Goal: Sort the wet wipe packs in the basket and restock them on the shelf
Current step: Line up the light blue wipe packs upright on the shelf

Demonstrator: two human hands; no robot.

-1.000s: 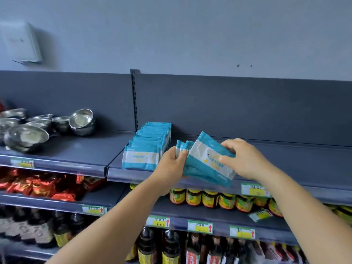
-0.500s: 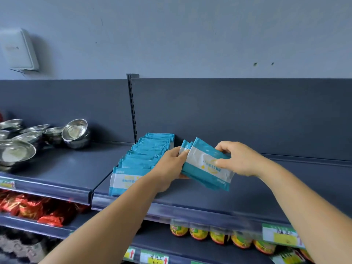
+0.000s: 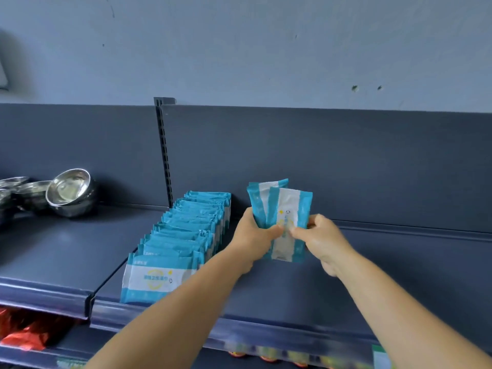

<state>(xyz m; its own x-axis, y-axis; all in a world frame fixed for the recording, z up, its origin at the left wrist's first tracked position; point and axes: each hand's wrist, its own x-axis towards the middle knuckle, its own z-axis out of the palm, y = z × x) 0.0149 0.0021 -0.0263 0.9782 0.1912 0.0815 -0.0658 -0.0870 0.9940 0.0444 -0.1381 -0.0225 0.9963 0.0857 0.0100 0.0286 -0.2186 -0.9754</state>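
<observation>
**Small bundle could fan apart before it lands**

Fingers (image 3: 277, 230) of the left hand (image 3: 253, 235) and right hand (image 3: 323, 239) pinch about three upright wet wipe packs (image 3: 288, 209) above the shelf (image 3: 372, 275), beside the filed row (image 3: 186, 235) of roughly a dozen. A loose pinch could let the slick packs slide and topple. Some four steel bowls (image 3: 69, 193) sit well apart.

Behind the front pack (image 3: 288, 225), gripped by both hands, other packs show only as blue edges; their number cannot be told. The shelved row of packs (image 3: 186, 235) overlaps so only the near pack's face is readable, and the left forearm (image 3: 186, 302) covers its right corner. Steel bowls (image 3: 40, 195) at far left run off the frame. Jars (image 3: 269, 354) on the lower shelf blur past recognition, and red packets (image 3: 24, 334) are cut at the edge.
</observation>
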